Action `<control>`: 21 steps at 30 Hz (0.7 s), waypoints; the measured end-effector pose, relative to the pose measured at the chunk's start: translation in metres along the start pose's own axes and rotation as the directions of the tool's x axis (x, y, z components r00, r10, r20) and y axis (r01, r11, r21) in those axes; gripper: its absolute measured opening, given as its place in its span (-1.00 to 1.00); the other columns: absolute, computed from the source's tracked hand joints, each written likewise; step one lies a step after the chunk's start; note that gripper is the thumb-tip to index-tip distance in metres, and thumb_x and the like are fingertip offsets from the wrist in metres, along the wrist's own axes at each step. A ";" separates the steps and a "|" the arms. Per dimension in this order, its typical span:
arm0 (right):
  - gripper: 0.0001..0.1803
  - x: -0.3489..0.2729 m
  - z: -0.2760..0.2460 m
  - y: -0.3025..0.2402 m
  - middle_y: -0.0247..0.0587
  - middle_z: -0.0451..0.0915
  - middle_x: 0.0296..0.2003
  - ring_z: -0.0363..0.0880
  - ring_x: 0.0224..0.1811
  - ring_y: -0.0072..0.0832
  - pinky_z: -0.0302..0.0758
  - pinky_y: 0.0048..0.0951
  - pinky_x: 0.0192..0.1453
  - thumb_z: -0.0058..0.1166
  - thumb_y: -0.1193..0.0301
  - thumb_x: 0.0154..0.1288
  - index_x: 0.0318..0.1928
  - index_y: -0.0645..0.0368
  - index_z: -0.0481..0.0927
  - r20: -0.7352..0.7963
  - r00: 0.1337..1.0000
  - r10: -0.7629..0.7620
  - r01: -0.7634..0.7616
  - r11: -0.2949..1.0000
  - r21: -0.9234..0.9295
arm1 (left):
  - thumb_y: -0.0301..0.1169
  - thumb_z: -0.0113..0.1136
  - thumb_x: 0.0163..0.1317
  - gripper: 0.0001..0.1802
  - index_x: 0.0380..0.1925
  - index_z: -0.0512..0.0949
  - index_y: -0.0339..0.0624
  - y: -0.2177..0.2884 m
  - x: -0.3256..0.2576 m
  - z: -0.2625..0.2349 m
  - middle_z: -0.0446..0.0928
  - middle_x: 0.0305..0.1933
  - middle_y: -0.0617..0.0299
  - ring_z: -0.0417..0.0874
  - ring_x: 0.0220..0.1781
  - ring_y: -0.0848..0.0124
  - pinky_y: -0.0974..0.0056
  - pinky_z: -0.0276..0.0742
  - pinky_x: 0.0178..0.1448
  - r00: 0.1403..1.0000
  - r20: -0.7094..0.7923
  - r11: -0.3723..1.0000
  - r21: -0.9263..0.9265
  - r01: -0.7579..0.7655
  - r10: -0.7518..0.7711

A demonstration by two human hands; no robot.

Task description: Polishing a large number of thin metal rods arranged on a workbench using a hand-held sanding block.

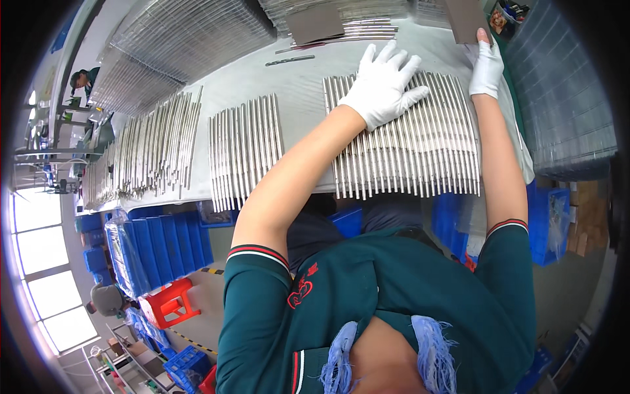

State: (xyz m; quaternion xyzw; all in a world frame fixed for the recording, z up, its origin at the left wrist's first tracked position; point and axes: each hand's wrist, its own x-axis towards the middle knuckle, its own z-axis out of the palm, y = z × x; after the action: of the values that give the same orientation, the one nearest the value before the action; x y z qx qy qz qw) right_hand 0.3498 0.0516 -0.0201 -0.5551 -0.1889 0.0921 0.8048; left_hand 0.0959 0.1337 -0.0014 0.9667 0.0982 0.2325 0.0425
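My left hand (386, 87), in a white glove, lies with fingers spread over the far end of a wide row of shiny metal rods (407, 154). In my right hand (487, 71), also gloved, is a flat grey-brown board (467, 21) at the far right of the table; the bare thumb tip presses on its face. To the left lies a narrower row of rods (244, 144), and beyond it a longer, uneven row (161, 144). One dark twist drill bit (290, 60) rests alone behind the rows.
Clear plastic packs (190, 39) are stacked at the back left, and tall ones (564, 92) stand at the right. Another grey-brown board (315, 25) lies on rods at the back. Below the pale table (302, 92) are blue bins (164, 246) and a red stool (170, 303).
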 end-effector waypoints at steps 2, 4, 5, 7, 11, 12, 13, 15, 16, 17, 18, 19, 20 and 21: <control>-0.37 0.000 -0.001 -0.003 -0.14 0.59 0.10 0.62 0.09 -0.33 0.60 -0.33 0.19 0.25 0.11 0.39 0.26 0.33 0.49 0.006 1.000 0.030 -0.030 0.997 0.064 | 0.21 -0.05 0.41 -0.26 0.30 0.46 -0.17 -0.010 -0.011 -0.003 0.47 0.34 -0.08 0.27 0.52 -0.10 -0.25 0.06 0.55 0.998 -0.035 0.998 0.008 -0.058 0.058; -0.36 -0.001 -0.001 -0.005 -0.13 0.57 0.12 0.62 0.09 -0.31 0.62 -0.32 0.18 0.25 0.12 0.39 0.27 0.32 0.47 0.012 0.999 0.030 -0.031 0.996 0.079 | 0.21 -0.05 0.41 -0.24 0.30 0.45 -0.18 -0.023 -0.022 -0.010 0.47 0.33 -0.10 0.29 0.51 -0.12 -0.24 0.06 0.55 0.998 -0.009 0.997 0.041 -0.066 0.066; -0.36 -0.002 0.000 -0.005 -0.13 0.57 0.12 0.62 0.10 -0.31 0.62 -0.32 0.19 0.25 0.12 0.39 0.27 0.33 0.46 0.013 1.000 0.019 -0.019 0.998 0.062 | 0.21 -0.05 0.41 -0.25 0.30 0.46 -0.18 -0.030 -0.030 -0.015 0.47 0.33 -0.10 0.29 0.50 -0.12 -0.23 0.06 0.56 0.998 0.005 0.997 0.044 -0.055 0.055; -0.35 -0.003 0.001 -0.005 -0.13 0.57 0.13 0.61 0.11 -0.32 0.61 -0.33 0.20 0.25 0.10 0.39 0.27 0.33 0.47 0.016 1.000 0.006 -0.006 1.000 0.029 | 0.20 -0.06 0.41 -0.25 0.30 0.46 -0.19 -0.043 -0.048 -0.028 0.46 0.33 -0.11 0.29 0.50 -0.12 -0.22 0.06 0.56 0.999 0.029 0.997 0.061 -0.039 0.037; -0.33 -0.007 0.003 -0.003 -0.14 0.59 0.12 0.59 0.12 -0.39 0.54 -0.39 0.23 0.22 0.05 0.40 0.26 0.35 0.50 0.023 0.999 -0.043 0.045 0.993 -0.111 | 0.20 -0.06 0.42 -0.23 0.32 0.44 -0.23 -0.061 -0.071 -0.048 0.45 0.35 -0.12 0.25 0.52 -0.14 -0.20 0.03 0.57 0.993 0.112 0.992 0.124 0.027 -0.041; -0.33 -0.007 0.003 -0.002 -0.15 0.60 0.13 0.58 0.12 -0.41 0.51 -0.41 0.25 0.21 0.03 0.40 0.26 0.35 0.51 0.027 0.997 -0.067 0.071 0.983 -0.167 | 0.20 -0.07 0.41 -0.22 0.33 0.43 -0.24 -0.063 -0.074 -0.051 0.44 0.35 -0.14 0.24 0.53 -0.15 -0.19 0.01 0.57 0.990 0.131 0.990 0.134 0.043 -0.060; -0.32 -0.007 0.004 -0.002 -0.15 0.60 0.13 0.57 0.12 -0.43 0.49 -0.43 0.25 0.21 0.02 0.40 0.25 0.35 0.52 0.030 0.996 -0.089 0.093 0.977 -0.194 | 0.20 -0.07 0.41 -0.22 0.33 0.43 -0.24 -0.063 -0.075 -0.051 0.44 0.36 -0.14 0.24 0.53 -0.14 -0.19 0.00 0.58 0.993 0.106 0.991 0.128 0.034 -0.048; -0.31 -0.007 0.004 -0.001 -0.17 0.61 0.13 0.57 0.12 -0.47 0.45 -0.46 0.26 0.21 0.00 0.40 0.25 0.36 0.54 0.038 0.990 -0.135 0.140 0.959 -0.248 | 0.21 -0.07 0.41 -0.21 0.33 0.42 -0.25 -0.060 -0.073 -0.048 0.44 0.36 -0.15 0.24 0.53 -0.14 -0.19 0.00 0.58 0.993 0.100 0.990 0.138 0.041 -0.055; -0.31 -0.007 0.004 0.000 -0.17 0.61 0.13 0.56 0.12 -0.47 0.44 -0.46 0.26 0.21 0.00 0.39 0.25 0.35 0.54 0.039 0.991 -0.125 0.131 0.964 -0.234 | 0.21 -0.06 0.41 -0.21 0.33 0.43 -0.25 -0.057 -0.070 -0.045 0.45 0.35 -0.14 0.24 0.53 -0.14 -0.20 0.00 0.57 0.996 0.080 0.992 0.124 0.034 -0.044; -0.31 -0.007 0.004 0.000 -0.18 0.60 0.13 0.56 0.12 -0.47 0.44 -0.46 0.27 0.21 0.00 0.39 0.25 0.35 0.54 0.039 0.992 -0.116 0.122 0.968 -0.220 | 0.21 -0.06 0.41 -0.21 0.32 0.43 -0.25 -0.054 -0.065 -0.040 0.45 0.35 -0.14 0.25 0.52 -0.14 -0.21 0.01 0.57 0.997 0.072 0.994 0.109 0.025 -0.033; -0.31 -0.006 0.004 0.000 -0.18 0.60 0.14 0.56 0.13 -0.47 0.43 -0.46 0.28 0.21 0.00 0.39 0.25 0.35 0.54 0.039 0.993 -0.109 0.115 0.972 -0.207 | 0.21 -0.05 0.40 -0.21 0.32 0.44 -0.24 -0.049 -0.059 -0.035 0.45 0.34 -0.13 0.25 0.52 -0.14 -0.22 0.01 0.57 0.998 0.064 0.996 0.093 0.016 -0.022; -0.31 -0.006 0.005 0.001 -0.18 0.60 0.14 0.56 0.13 -0.47 0.43 -0.46 0.27 0.21 0.00 0.39 0.25 0.34 0.54 0.039 0.993 -0.110 0.115 0.971 -0.208 | 0.21 -0.04 0.40 -0.22 0.31 0.44 -0.24 -0.044 -0.052 -0.030 0.46 0.34 -0.13 0.26 0.52 -0.14 -0.23 0.02 0.56 0.998 0.055 0.997 0.075 0.006 -0.010; -0.31 -0.007 0.005 0.001 -0.18 0.60 0.13 0.56 0.12 -0.47 0.43 -0.46 0.27 0.21 -0.01 0.39 0.25 0.34 0.54 0.037 0.993 -0.111 0.117 0.971 -0.211 | 0.21 -0.03 0.40 -0.23 0.30 0.46 -0.21 -0.037 -0.045 -0.024 0.47 0.32 -0.11 0.28 0.51 -0.11 -0.23 0.05 0.55 1.000 0.016 0.997 0.073 -0.016 0.015; -0.31 -0.007 0.005 0.001 -0.18 0.60 0.13 0.56 0.12 -0.47 0.43 -0.46 0.27 0.21 -0.01 0.39 0.25 0.34 0.54 0.036 0.993 -0.115 0.120 0.970 -0.213 | 0.22 -0.03 0.39 -0.23 0.30 0.46 -0.20 -0.031 -0.038 -0.018 0.48 0.32 -0.10 0.29 0.50 -0.11 -0.23 0.06 0.55 1.000 0.010 0.998 0.065 -0.024 0.024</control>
State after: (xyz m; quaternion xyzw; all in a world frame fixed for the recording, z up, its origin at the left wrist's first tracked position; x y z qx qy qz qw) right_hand 0.3416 0.0543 -0.0211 -0.6256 -0.2395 0.0300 0.7419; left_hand 0.0491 0.1565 -0.0058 0.9697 0.0938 0.2252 0.0089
